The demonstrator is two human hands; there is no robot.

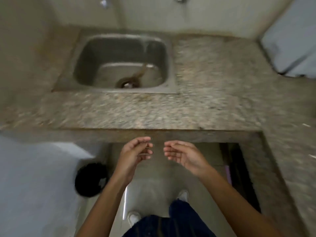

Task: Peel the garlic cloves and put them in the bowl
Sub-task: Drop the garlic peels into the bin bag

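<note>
Below the counter [136, 113] edge, left hand [135, 151] and right hand [183, 155] hover loosely curled, holding nothing

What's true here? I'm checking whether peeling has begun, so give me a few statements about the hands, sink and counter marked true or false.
1. Both hands, left hand and right hand, hold nothing. True.
2. A bowl of garlic sits on the countertop. False: no bowl or garlic is in view.
3. The sink is set into the counter, left of its bare stretch. True.
4. The hands rest on the counter. False: they hover in front of its edge, above the floor.
5. The sink is full of dishes. False: only a brown streak running to the drain shows.
</note>
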